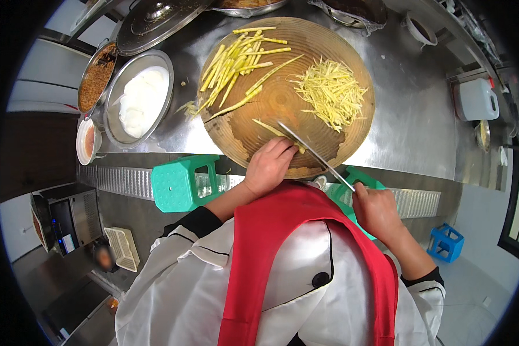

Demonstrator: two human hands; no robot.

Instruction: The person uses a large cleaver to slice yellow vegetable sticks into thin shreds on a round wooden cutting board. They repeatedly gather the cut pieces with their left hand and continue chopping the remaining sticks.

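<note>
My left hand (271, 164) presses a thin pale-green vegetable stalk (268, 128) against the round wooden chopping block (281, 95), near its front edge. In my right hand (375, 209) is the handle of a knife (313, 153); its blade lies slanted across the block's front, beside my left fingertips, and is seen almost edge-on. Whole peeled stalks (235, 60) lie in a loose pile at the block's back left, with a few single ones nearer the middle. A heap of thin shredded strips (331, 93) rests on the right side of the block.
Left of the block, a metal basin (169, 93) holds something white, beside a pan of reddish-brown crumbs (96, 84), a white bowl (83, 140) and a large metal lid (155, 21). A plastic jug (478, 99) stands far right. Green stools (173, 186) are below the steel counter (406, 129).
</note>
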